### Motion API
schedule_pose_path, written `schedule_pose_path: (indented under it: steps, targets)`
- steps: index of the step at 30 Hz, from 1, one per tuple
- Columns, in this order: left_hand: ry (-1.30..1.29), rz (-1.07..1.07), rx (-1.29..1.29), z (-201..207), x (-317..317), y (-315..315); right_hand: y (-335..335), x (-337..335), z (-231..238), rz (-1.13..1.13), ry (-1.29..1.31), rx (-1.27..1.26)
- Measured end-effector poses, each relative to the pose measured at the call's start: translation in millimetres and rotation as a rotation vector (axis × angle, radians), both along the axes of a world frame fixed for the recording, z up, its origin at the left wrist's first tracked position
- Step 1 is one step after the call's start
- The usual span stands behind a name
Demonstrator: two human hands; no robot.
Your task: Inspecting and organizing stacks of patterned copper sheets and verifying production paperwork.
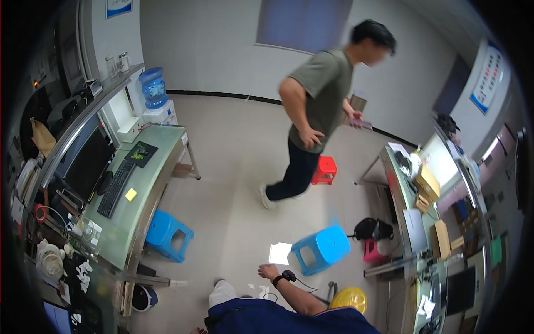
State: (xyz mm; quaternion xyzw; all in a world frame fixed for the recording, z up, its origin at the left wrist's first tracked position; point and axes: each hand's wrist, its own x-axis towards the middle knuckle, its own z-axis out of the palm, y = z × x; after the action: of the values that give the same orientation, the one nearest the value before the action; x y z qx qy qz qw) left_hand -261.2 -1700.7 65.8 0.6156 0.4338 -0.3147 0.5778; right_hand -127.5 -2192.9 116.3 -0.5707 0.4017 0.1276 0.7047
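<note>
My right hand (268, 271) is held out in front of my body with its fingers loosely apart, and nothing shows in it. A black band circles that wrist. Beside the wrist is a small black object (289, 275) with a thin cable; whether it touches my arm I cannot tell. The nearest large thing is a blue plastic stool (325, 249), apart from the hand and to its right. Of my left hand (198, 331) only a few fingertips show at the lower edge, too little to tell what they do.
A person (322, 106) strides ahead, carrying a phone-like object (360, 123). A red stool (325, 170) stands behind them. Left, a desk (158, 150) has a keyboard (116, 188), with another blue stool (169, 236) beside it. Right are cluttered desks (396, 192), a black bag (372, 229) and a yellow round seat (349, 300).
</note>
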Motion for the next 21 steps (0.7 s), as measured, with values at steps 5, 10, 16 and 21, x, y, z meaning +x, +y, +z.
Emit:
schedule_pose_path:
  steps: [5,10,16,21]
  targets:
    - [-0.001,0.264,-0.278,-67.8,136.2,-33.3,-20.7,141.6,11.0,-0.005,-0.051,0.027]
    - [-0.044,-0.303,0.048,-43.6,347.3,-76.9,-80.0,154.8,-87.1,-0.42,0.273,0.147]
    - [-0.166,-0.258,-0.213,-3.2,657.5,-180.6,-124.1,197.6,-52.0,-0.684,0.488,0.27]
    - [-0.324,-0.196,-0.134,81.4,841.2,-338.7,-164.9,302.0,-64.9,-0.681,0.707,0.251]
